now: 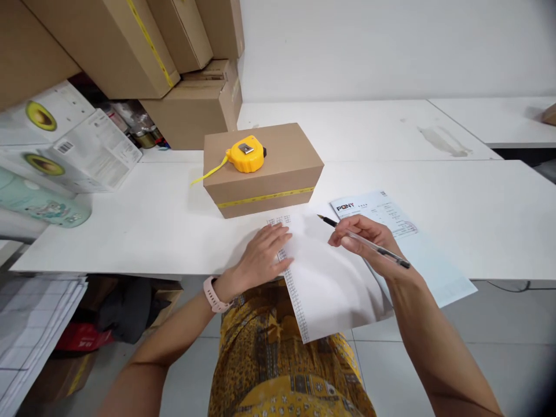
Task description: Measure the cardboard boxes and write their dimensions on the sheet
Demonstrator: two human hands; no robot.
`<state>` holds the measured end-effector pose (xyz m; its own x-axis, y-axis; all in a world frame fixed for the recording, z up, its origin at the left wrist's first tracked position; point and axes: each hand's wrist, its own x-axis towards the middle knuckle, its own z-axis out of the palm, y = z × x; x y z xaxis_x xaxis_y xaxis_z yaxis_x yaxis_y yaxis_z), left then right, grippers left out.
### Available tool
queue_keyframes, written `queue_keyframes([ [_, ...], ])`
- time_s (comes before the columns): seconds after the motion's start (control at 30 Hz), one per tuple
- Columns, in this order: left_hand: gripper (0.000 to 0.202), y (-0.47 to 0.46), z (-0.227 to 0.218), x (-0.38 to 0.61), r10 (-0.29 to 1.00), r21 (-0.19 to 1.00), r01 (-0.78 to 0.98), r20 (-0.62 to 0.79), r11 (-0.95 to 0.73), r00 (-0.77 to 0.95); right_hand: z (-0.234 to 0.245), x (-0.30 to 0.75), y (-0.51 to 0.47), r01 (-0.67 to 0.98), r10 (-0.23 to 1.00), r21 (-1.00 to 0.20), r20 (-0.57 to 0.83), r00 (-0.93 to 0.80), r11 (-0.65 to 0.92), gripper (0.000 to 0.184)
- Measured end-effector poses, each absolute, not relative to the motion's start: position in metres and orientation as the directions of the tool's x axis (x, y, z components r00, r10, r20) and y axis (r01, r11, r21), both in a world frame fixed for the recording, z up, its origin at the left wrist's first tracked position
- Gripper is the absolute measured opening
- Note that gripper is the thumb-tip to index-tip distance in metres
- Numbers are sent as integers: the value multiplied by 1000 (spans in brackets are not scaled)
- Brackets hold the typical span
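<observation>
1. A white table [152, 231] ran in front of the person, with larger cartons [189, 110] piled at its far left.
2. On it sat a brown box [282, 176] with yellow tape across its front.
3. Nearer the person, a white sheet [321, 289] lay partly on the table, its lower part hanging over the front edge.
4. A pale blue printed paper [428, 260] lay to the right, partly hidden by the right arm.
5. The left hand [263, 255] rested spread on the sheet's left edge, holding nothing.
6. The right hand [376, 260] was closed around a pen.
7. A yellow tape measure [247, 156] sat on the box, its strip poking out leftward.
8. The pen [369, 242] pointed toward the box.
</observation>
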<state>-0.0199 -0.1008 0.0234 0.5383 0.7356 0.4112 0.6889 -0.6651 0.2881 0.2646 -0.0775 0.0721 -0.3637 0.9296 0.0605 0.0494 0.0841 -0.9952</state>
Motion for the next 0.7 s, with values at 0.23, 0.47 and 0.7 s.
queue_keyframes([
  [0.23,87,-113,-4,-19,785,308,733,84,-607,614,54,198,-48,-64,910,-998,8,-414,-20,59],
  [0.47,83,-113,3,-18,796,342,730,108,-592,595,17,169,-18,-20,959,-998,-48,-281,-56,43],
  [0.7,79,-113,2,-16,826,409,731,117,-546,552,7,170,-16,58,968,-998,5,-250,20,43],
])
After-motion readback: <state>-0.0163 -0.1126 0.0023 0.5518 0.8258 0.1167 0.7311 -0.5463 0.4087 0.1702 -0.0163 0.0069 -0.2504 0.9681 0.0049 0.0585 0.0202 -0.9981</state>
